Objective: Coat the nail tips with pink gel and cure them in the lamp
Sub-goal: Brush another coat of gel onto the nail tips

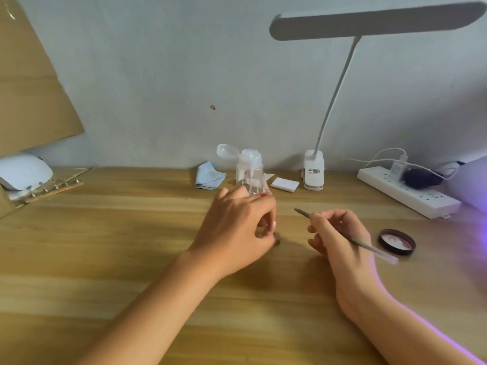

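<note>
My left hand [237,227] is at the middle of the wooden table [105,259], its fingers curled down round a small dark item [276,242] that the hand mostly hides. My right hand [340,241] pinches a thin grey brush [353,238], whose tip points up and left towards the left hand. A dark round jar lid [396,242] with pink smears inside lies just right of the right hand. Nail tips on small stands [54,187] sit in a row at the far left. A curing lamp [469,183] glows purple at the right edge.
A clear pump bottle [249,171] with its cap flipped open stands behind my left hand, with a blue cloth [209,177] and white pads [284,184] beside it. A clip-on desk lamp [313,172], a power strip [405,191] and a second white lamp [23,171] line the wall.
</note>
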`<action>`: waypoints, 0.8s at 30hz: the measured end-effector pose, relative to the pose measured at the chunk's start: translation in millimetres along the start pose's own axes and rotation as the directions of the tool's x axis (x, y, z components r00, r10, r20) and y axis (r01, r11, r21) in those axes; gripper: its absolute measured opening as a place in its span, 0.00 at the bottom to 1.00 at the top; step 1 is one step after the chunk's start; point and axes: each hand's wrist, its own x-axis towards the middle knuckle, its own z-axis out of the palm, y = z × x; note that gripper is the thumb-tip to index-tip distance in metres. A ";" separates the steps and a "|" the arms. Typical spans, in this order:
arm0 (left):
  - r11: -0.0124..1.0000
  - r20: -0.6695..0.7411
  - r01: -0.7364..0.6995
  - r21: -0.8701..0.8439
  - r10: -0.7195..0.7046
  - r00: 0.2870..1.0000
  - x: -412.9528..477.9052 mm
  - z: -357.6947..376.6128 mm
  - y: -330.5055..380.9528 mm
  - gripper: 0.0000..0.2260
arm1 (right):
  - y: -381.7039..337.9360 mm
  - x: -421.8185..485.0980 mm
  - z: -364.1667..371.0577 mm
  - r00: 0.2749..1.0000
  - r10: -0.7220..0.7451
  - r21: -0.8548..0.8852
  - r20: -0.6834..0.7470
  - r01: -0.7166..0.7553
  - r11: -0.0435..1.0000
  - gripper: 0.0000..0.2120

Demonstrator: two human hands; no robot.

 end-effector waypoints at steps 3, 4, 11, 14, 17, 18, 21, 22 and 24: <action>0.967 0.036 0.105 -0.232 -0.100 0.994 -21.0 7.9 11.8 0.06 | 0.1 2.1 -2.3 0.994 0.109 0.088 0.006 -0.109 0.990 0.05; 0.940 0.057 0.139 -0.310 -0.127 0.990 -27.3 13.3 14.4 0.05 | -0.2 1.5 -2.6 0.993 0.111 0.088 0.026 -0.113 0.990 0.04; 0.838 0.124 0.274 -0.472 -0.245 0.962 -30.2 36.0 0.4 0.11 | -1.0 -1.2 0.7 0.983 0.025 -0.028 0.182 -0.020 0.999 0.09; 0.854 0.184 0.314 -0.415 -0.259 0.948 -24.1 34.0 -7.0 0.13 | 2.9 1.9 2.0 0.989 0.050 -0.043 0.139 -0.045 0.998 0.10; 0.844 0.246 0.361 -0.395 -0.282 0.927 -22.1 34.8 -10.5 0.05 | 5.2 4.4 2.9 0.987 0.066 -0.103 0.148 -0.051 0.993 0.07; 0.844 0.248 0.365 -0.393 -0.285 0.926 -21.9 35.6 -10.4 0.03 | 4.4 4.6 3.1 0.985 0.073 -0.113 0.158 -0.055 0.992 0.07; 0.843 0.235 0.365 -0.394 -0.291 0.927 -22.1 37.0 -10.0 0.03 | 3.0 5.2 3.5 0.984 0.090 -0.113 0.154 -0.073 0.991 0.09; 0.840 0.237 0.368 -0.398 -0.294 0.926 -21.4 36.3 -9.6 0.05 | 3.0 5.3 3.5 0.985 0.088 -0.111 0.151 -0.072 0.991 0.10; 0.835 0.251 0.372 -0.405 -0.289 0.924 -20.0 33.9 -8.4 0.09 | 3.0 4.0 3.7 0.983 0.082 -0.108 0.167 -0.064 0.992 0.10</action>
